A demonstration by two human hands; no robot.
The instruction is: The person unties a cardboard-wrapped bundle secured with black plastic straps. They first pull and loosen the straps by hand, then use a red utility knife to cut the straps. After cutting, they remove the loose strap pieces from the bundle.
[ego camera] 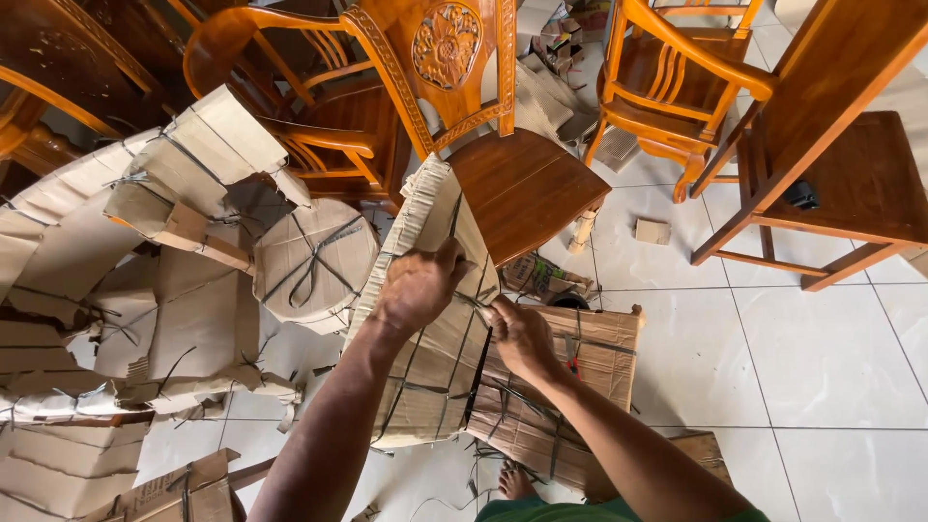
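A wooden chair stands in front of me, its lower part wrapped in brown corrugated cardboard tied with black strapping. My left hand presses on the cardboard near its upper edge. My right hand pinches the black strapping where it crosses the cardboard just right of the left hand. A second cardboard-wrapped section sits below my right arm. My bare foot shows on the floor beneath.
Torn cardboard wrappings with loose straps lie heaped at the left. Orange-brown wooden chairs stand at the back, and a darker bench at right. White floor tiles spread at right, with small cardboard scraps.
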